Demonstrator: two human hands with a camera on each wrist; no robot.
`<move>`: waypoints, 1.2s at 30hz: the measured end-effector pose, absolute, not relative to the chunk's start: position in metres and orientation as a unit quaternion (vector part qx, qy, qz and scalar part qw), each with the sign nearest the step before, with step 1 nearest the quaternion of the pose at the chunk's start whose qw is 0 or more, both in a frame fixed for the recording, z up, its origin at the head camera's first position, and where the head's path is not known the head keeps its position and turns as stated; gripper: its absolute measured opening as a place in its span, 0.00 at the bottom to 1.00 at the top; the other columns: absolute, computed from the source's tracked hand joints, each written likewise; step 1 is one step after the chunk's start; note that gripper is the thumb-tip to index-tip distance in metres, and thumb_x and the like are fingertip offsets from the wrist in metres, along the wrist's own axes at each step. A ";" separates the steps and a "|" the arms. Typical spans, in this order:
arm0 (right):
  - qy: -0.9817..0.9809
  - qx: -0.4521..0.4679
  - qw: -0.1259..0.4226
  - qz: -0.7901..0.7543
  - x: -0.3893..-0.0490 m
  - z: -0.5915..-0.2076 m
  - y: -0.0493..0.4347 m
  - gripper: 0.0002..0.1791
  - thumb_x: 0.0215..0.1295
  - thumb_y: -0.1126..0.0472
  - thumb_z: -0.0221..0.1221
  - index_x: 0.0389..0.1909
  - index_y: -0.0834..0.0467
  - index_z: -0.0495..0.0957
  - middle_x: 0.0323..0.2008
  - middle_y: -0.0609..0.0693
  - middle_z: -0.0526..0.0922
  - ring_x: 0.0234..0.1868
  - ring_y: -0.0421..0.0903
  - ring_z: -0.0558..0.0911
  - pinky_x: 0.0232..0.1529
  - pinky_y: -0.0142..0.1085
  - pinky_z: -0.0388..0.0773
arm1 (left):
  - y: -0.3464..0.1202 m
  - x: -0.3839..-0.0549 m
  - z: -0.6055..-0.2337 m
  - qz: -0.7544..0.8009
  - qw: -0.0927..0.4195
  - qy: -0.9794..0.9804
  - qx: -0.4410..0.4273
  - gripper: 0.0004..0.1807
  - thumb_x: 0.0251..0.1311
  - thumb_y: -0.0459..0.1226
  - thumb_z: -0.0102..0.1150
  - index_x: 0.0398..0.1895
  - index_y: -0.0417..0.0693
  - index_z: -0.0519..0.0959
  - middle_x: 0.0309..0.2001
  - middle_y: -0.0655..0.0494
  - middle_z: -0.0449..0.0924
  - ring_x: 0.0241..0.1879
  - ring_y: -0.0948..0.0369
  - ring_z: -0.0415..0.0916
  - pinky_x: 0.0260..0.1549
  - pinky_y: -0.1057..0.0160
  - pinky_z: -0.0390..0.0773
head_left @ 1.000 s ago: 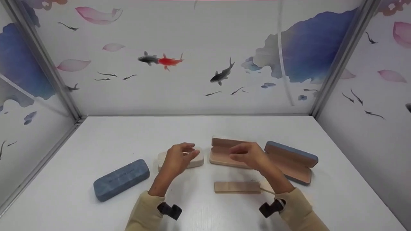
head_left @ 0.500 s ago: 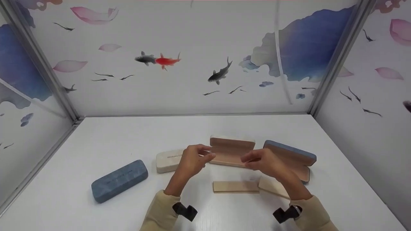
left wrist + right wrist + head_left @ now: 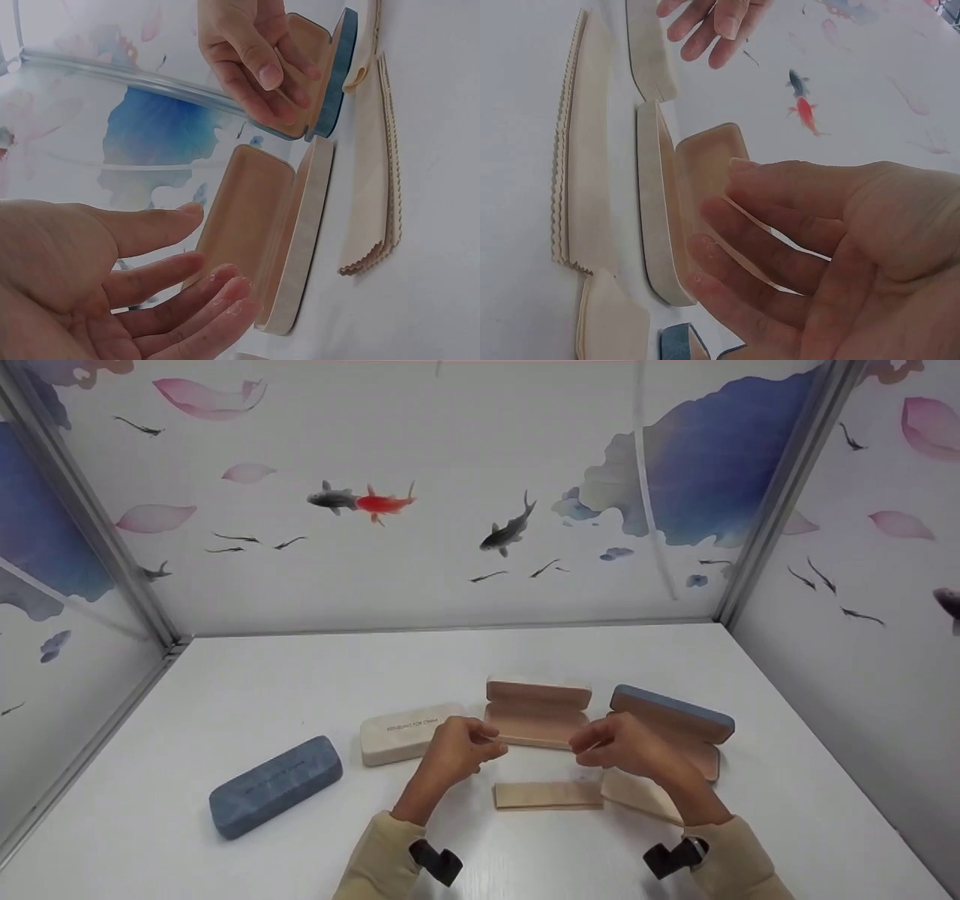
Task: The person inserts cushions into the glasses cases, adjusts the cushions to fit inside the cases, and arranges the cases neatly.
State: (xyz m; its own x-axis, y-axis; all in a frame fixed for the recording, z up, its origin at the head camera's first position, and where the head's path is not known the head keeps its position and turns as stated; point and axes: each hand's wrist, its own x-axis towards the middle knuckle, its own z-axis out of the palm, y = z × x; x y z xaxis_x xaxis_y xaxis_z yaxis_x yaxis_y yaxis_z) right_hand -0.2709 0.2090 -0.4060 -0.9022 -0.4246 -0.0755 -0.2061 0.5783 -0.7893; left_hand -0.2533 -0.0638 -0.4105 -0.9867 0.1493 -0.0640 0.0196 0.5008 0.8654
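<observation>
My left hand (image 3: 457, 750) hovers with loosely bent fingers in front of the gap between the closed cream glasses case (image 3: 401, 735) and the open cream glasses case (image 3: 536, 720). Nothing is in it. My right hand (image 3: 622, 746), likewise holding nothing, floats by the right front of the open cream case and partly hides the open blue glasses case (image 3: 679, 712). Both open cases show a tan lining and are bare inside where visible. Before them lies a folded beige cleaning cloth (image 3: 589, 150) with zigzag edges. A second beige cloth (image 3: 637, 793) sits partly under my right wrist in the head view.
A closed blue glasses case (image 3: 277, 787) lies slanted at the left of the white table (image 3: 255, 682). Printed panels (image 3: 450, 435) stand at the back and both sides, joined by metal posts (image 3: 757, 540).
Both hands have moved right relative to the cases and then come slightly nearer. The left hand has left the closed cream case's top, so its lettering shows. The cases and cloths stay in place.
</observation>
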 end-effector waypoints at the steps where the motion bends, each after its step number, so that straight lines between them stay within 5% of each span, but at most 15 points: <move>1: 0.879 -0.179 0.132 -0.422 -0.271 -0.407 0.209 0.15 0.62 0.62 0.67 0.48 0.65 0.84 0.44 0.58 0.88 0.42 0.46 0.85 0.45 0.41 0.85 | -0.064 -0.253 -0.412 0.494 0.072 0.865 0.044 0.17 0.60 0.35 0.69 0.50 0.37 0.83 0.41 0.47 0.87 0.35 0.59 0.83 0.34 0.62 0.85; 18: 0.876 -0.228 0.160 -0.394 -0.283 -0.438 0.224 0.18 0.57 0.61 0.72 0.48 0.63 0.85 0.42 0.56 0.87 0.43 0.48 0.83 0.37 0.30 0.81 | -0.068 -0.257 -0.432 0.484 0.170 0.857 0.054 0.19 0.53 0.33 0.74 0.48 0.36 0.84 0.36 0.47 0.88 0.34 0.57 0.86 0.33 0.59 0.86; 25: 0.876 -0.263 0.159 -0.372 -0.287 -0.443 0.226 0.15 0.55 0.62 0.73 0.43 0.60 0.87 0.39 0.54 0.88 0.39 0.43 0.82 0.38 0.25 0.79 | -0.071 -0.258 -0.436 0.470 0.168 0.865 0.048 0.14 0.50 0.34 0.76 0.40 0.38 0.87 0.29 0.50 0.87 0.25 0.62 0.80 0.27 0.64 0.83; 36: 0.895 -0.250 0.167 -0.331 -0.282 -0.442 0.220 0.07 0.55 0.62 0.73 0.35 0.54 0.87 0.29 0.45 0.84 0.32 0.40 0.78 0.33 0.27 0.77 | -0.067 -0.253 -0.440 0.433 0.132 0.887 0.089 0.07 0.45 0.31 0.78 0.26 0.38 0.87 0.15 0.63 0.73 0.16 0.68 0.67 0.17 0.72 0.66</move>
State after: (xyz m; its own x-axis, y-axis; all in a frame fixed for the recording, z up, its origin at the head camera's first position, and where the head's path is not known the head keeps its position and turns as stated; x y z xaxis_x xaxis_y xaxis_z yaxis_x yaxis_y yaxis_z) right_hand -0.2821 0.2200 -0.4418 -0.8193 -0.5578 -0.1328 -0.3373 0.6561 -0.6751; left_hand -0.2531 -0.0665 -0.4403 -0.9493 0.2721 -0.1576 0.0433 0.6094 0.7917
